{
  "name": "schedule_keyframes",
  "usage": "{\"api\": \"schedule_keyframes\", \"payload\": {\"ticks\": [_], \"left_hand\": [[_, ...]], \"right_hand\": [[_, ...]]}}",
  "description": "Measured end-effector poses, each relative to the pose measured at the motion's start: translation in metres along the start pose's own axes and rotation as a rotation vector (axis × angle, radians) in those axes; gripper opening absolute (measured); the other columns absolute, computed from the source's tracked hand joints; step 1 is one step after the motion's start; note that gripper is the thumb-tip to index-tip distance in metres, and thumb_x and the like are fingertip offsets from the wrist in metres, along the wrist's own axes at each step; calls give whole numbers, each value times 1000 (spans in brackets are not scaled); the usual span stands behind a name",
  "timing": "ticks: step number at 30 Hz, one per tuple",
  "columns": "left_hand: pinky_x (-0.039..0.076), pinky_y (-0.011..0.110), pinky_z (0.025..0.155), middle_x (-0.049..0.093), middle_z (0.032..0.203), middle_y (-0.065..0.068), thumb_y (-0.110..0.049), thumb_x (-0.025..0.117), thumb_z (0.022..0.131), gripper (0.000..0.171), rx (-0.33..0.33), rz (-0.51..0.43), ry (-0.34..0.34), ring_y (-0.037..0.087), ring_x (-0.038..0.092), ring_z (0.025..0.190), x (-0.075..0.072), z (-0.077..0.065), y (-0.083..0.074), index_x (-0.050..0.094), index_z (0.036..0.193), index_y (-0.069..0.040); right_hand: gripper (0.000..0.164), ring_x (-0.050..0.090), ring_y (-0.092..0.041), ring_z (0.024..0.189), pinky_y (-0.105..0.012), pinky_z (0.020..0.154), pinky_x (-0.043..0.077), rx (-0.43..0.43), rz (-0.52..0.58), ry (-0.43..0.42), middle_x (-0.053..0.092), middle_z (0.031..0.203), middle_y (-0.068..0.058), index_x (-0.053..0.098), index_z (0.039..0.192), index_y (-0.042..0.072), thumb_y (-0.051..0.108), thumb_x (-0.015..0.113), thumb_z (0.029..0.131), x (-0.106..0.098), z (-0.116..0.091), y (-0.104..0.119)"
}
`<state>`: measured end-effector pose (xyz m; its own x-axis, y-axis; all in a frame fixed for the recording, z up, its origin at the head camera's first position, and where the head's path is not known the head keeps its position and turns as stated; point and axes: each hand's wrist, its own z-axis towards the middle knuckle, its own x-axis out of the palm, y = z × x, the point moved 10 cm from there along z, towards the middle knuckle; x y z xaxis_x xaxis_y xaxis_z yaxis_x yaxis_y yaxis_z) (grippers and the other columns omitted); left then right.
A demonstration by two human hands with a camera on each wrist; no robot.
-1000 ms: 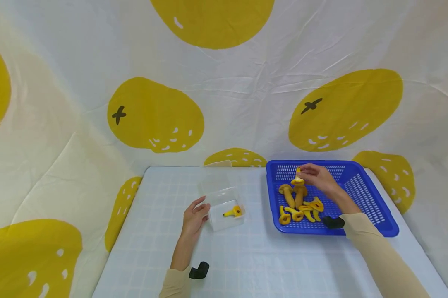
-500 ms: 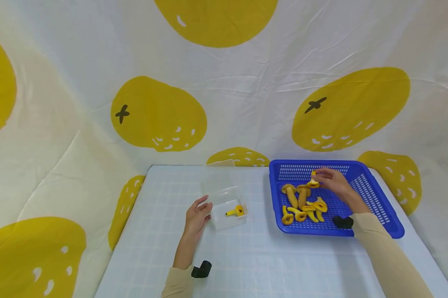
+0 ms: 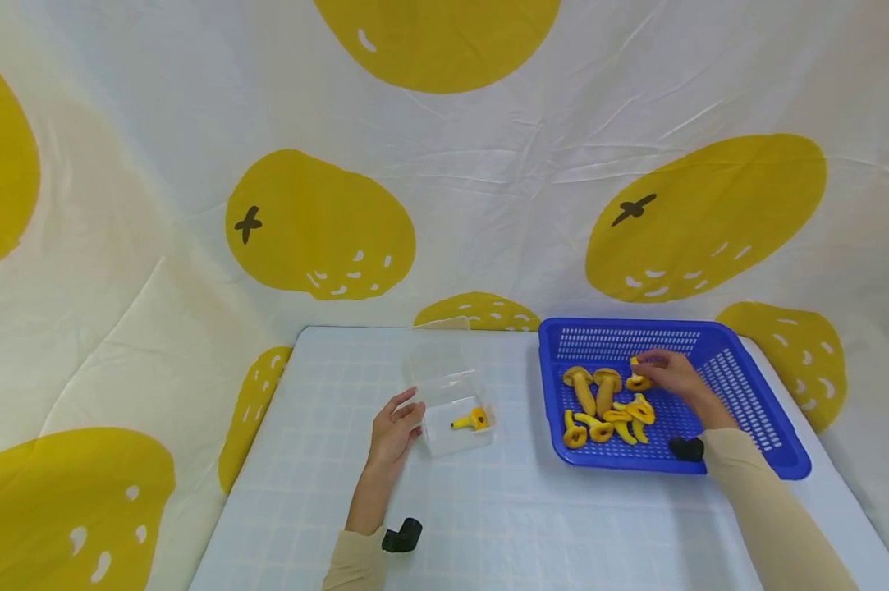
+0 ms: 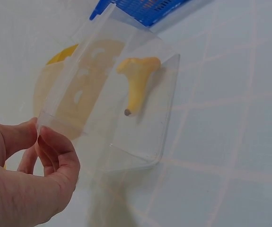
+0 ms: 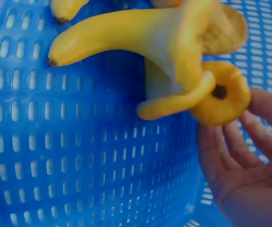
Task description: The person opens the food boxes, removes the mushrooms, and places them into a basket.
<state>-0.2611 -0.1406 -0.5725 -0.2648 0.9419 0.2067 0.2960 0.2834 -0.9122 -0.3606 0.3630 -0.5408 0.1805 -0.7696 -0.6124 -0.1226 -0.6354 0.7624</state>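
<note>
In the head view my left hand [image 3: 396, 431] is at the left side of a clear plastic box [image 3: 455, 447]. The left wrist view has its thumb and finger pinching the box's thin edge. One yellow chanterelle-like mushroom [image 4: 138, 85] lies inside the box. My right hand [image 3: 673, 377] is in the blue basket [image 3: 772, 402] and pinches another yellow mushroom [image 3: 639, 382] by its stem, cap downward. In the right wrist view that mushroom's stem end [image 5: 237, 97] faces the camera. Whether its cap touches the basket floor, I cannot tell.
Two thicker brownish mushrooms [image 3: 583, 390] and several yellow mushrooms [image 3: 621, 423] lie in the basket's left part. The box's clear lid [image 3: 437, 357] stands open behind it. A patterned curtain [image 3: 488, 205] hangs behind the white table [image 3: 488, 525].
My right hand has moved right and down into the basket with the mushroom, away from above the brownish mushrooms. My left hand keeps its place at the box.
</note>
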Motion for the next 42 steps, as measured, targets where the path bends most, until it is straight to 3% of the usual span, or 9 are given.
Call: {"api": "schedule_keyframes", "payload": {"ticks": [5, 9, 13, 20, 33, 42], "left_hand": [[50, 24, 71, 60, 104, 4, -9, 73, 97, 51, 4, 0, 9, 14, 57, 86, 3, -1, 0, 55, 144, -1], [50, 24, 71, 60, 104, 4, -9, 73, 97, 52, 3, -4, 12, 13, 57, 85, 4, -1, 0, 55, 144, -1], [50, 24, 72, 60, 104, 4, -7, 71, 98, 50, 0, -2, 11, 16, 58, 89, 4, -1, 1, 55, 144, -1], [50, 25, 73, 60, 106, 5, -7, 70, 98, 49, -10, 12, -3, 25, 58, 98, 2, 0, 4, 56, 144, -4], [50, 24, 71, 61, 104, 5, -8, 69, 99, 48, -3, 9, -4, 24, 60, 95, -2, 1, 3, 55, 145, -3], [50, 24, 72, 61, 104, 5, -6, 68, 100, 48, 2, 3, 10, 23, 60, 93, 0, 1, 0, 54, 145, -3]], "right_hand": [[42, 68, -43, 94, -49, 79, 56, -29, -155, -48, 67, 109, -35, 58, 118, -20, 18, 65, 101, 3, 2, 3], [56, 64, -41, 89, -49, 77, 55, -13, -191, -53, 65, 103, -32, 59, 114, -19, 35, 62, 102, 4, 2, 5], [64, 61, -39, 87, -48, 76, 54, -17, -195, -26, 63, 102, -32, 57, 118, -22, 41, 56, 104, 7, 0, 12], [46, 63, -42, 95, -53, 82, 54, -47, -216, 18, 64, 110, -35, 57, 122, -22, 21, 53, 108, 11, -6, 29], [36, 62, -48, 106, -57, 86, 54, -165, -215, 13, 64, 117, -34, 62, 122, -15, 18, 57, 107, 13, -16, 75], [29, 65, -44, 104, -57, 89, 54, -242, -193, -10, 68, 111, -29, 65, 118, -12, 14, 60, 105, 23, -22, 107]]}}
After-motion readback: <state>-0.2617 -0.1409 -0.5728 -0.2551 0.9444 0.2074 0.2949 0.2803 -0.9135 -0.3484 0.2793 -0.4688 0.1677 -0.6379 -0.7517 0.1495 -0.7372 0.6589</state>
